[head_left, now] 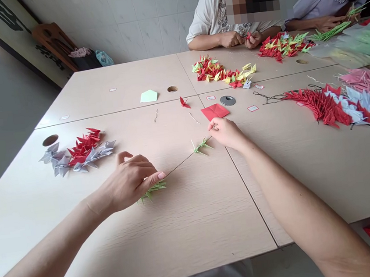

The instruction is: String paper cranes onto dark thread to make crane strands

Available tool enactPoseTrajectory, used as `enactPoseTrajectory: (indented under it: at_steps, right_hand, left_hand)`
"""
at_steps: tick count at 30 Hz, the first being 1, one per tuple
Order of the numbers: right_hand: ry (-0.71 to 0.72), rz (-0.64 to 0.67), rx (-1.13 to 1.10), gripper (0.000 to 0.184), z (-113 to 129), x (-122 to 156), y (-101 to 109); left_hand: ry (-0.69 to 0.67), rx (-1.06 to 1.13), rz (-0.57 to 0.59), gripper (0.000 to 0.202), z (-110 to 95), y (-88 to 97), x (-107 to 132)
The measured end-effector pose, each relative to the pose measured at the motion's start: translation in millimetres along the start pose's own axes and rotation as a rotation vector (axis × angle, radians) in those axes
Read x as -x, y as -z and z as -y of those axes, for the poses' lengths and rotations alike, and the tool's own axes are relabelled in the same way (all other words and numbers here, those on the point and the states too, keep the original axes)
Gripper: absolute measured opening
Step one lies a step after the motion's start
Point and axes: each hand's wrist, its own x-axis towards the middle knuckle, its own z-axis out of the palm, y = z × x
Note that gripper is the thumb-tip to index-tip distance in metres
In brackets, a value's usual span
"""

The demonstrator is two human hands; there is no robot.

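A dark thread [180, 163] runs straight between my two hands, just above the table. Its upper end is pinched between the thumb and finger of my right hand [226, 133]. A few light green folded paper cranes [201, 146] sit on the thread close to that hand. My left hand [132, 178] is curled, thumb stretched forward, over more green paper cranes [155, 187] at the thread's lower end; its palm side is hidden. A red paper square [214, 111] lies just beyond my right hand, and a single red crane [184, 103] lies beyond the thread.
Red and grey cranes [84, 153] lie in a ring at left. A green paper piece [149, 96] and a metal washer-like disc [227, 100] lie farther off. Red, white and pink crane strings [330, 105] fill the right side. Across the table, a person [226, 24] handles red paper.
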Motion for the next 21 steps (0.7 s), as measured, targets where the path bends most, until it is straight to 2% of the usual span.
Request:
enactPoseTrajectory:
  at_steps: [9,12,17,21]
  right_hand:
    - [-0.013,-0.025,0.019,0.009,-3,-1,-1]
    - [-0.029,-0.024,0.032,0.008,-2,-2,-1]
    - [-0.036,-0.018,0.042,0.008,-2,-3,-1]
    - [-0.031,-0.021,0.053,0.008,-2,-4,0]
  left_hand:
    - [-0.010,0.069,-0.004,0.044,-1,-0.7,9]
    - [0.018,0.101,-0.024,0.045,-3,1.7,5]
    - [0.124,0.128,-0.089,0.043,-17,4.3,-33]
    - [0.235,0.205,-0.024,0.035,-33,-4.6,-75]
